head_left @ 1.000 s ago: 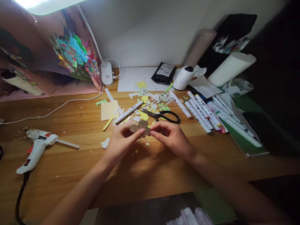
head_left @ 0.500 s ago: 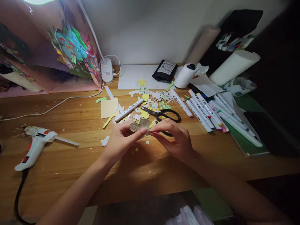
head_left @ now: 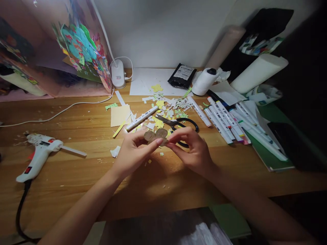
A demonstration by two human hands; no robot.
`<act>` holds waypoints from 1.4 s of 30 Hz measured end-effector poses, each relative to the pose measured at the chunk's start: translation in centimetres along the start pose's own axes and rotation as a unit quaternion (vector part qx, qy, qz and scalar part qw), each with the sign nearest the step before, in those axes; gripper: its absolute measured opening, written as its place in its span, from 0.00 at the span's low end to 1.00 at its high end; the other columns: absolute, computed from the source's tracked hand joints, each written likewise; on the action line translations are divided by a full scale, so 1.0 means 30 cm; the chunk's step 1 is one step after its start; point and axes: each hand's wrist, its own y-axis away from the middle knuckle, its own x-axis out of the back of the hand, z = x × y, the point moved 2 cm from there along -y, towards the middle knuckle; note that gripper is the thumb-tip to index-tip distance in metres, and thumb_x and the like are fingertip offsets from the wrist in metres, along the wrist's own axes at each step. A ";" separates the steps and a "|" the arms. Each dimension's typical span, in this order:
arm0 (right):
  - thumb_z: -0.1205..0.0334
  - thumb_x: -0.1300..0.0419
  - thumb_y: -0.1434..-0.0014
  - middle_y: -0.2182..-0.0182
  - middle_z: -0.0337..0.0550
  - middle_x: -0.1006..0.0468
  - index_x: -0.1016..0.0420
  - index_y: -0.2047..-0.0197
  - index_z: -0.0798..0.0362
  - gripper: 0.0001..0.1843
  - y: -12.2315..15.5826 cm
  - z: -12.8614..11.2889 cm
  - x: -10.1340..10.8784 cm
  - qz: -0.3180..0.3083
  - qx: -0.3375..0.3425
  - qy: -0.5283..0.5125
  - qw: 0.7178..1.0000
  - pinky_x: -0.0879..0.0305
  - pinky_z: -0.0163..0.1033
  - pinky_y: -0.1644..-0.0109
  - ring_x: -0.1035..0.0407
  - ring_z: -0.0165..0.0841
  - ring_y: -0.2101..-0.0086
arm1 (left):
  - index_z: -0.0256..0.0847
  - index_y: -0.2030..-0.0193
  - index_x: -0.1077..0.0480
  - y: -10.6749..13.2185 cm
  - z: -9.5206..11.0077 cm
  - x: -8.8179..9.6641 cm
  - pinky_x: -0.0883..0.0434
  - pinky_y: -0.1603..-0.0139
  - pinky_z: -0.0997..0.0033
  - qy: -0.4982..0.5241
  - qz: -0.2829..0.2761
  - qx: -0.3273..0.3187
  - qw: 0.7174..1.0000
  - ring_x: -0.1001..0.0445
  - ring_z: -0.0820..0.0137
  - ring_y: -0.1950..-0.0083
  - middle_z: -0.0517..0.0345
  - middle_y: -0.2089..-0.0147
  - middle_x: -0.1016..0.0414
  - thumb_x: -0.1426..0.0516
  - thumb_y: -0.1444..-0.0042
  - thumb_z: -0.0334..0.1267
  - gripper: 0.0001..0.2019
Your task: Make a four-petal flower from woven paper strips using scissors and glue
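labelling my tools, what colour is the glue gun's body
The glue gun's body is white, seen best in the head view.

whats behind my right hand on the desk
Beyond your right hand lie the scissors: the blades, resting among paper scraps, and parts of both handle loops show. Your hand covers the rest of the loops; anything else under there can't be seen.

Left grip (head_left: 134,149) and right grip (head_left: 192,148) pinching lobed cutout (head_left: 160,133), scissors (head_left: 170,122) beyond
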 end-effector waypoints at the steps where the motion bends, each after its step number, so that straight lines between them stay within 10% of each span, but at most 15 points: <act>1: 0.67 0.38 0.45 0.69 0.35 0.26 0.34 0.60 0.46 0.11 -0.003 0.003 0.000 0.000 -0.039 -0.044 0.998 0.31 0.37 0.63 0.29 0.30 0.68 | 0.37 0.70 0.26 -0.002 0.001 -0.001 0.31 0.61 0.73 0.013 0.000 0.010 1.000 0.29 0.72 0.65 0.57 0.69 0.26 0.39 0.49 0.40 0.08; 13: 0.61 0.36 0.47 0.75 0.33 0.30 0.31 0.66 0.50 0.08 -0.032 0.015 -0.010 -0.056 -0.197 -0.265 0.942 0.35 0.32 0.69 0.34 0.26 0.74 | 0.36 0.73 0.27 -0.016 -0.017 0.005 0.38 0.73 0.77 0.026 -0.041 0.081 0.996 0.35 0.76 0.74 0.61 0.75 0.29 0.37 0.53 0.44 0.12; 34: 0.59 0.38 0.45 0.73 0.37 0.26 0.31 0.62 0.51 0.09 -0.041 0.071 -0.056 -0.046 -0.065 -0.056 0.995 0.28 0.36 0.68 0.28 0.31 0.71 | 0.36 0.78 0.28 -0.047 -0.074 0.034 0.35 0.69 0.74 -0.041 0.011 -0.023 0.999 0.35 0.72 0.72 0.59 0.77 0.32 0.39 0.51 0.50 0.17; 42: 0.69 0.38 0.47 0.70 0.40 0.22 0.23 0.68 0.42 0.09 -0.027 0.022 0.038 0.038 0.111 0.071 0.990 0.33 0.47 0.58 0.30 0.37 0.66 | 0.40 0.54 0.29 -0.031 -0.025 0.035 0.32 0.52 0.67 -0.002 -0.021 -0.033 0.999 0.30 0.64 0.53 0.50 0.51 0.28 0.40 0.52 0.53 0.22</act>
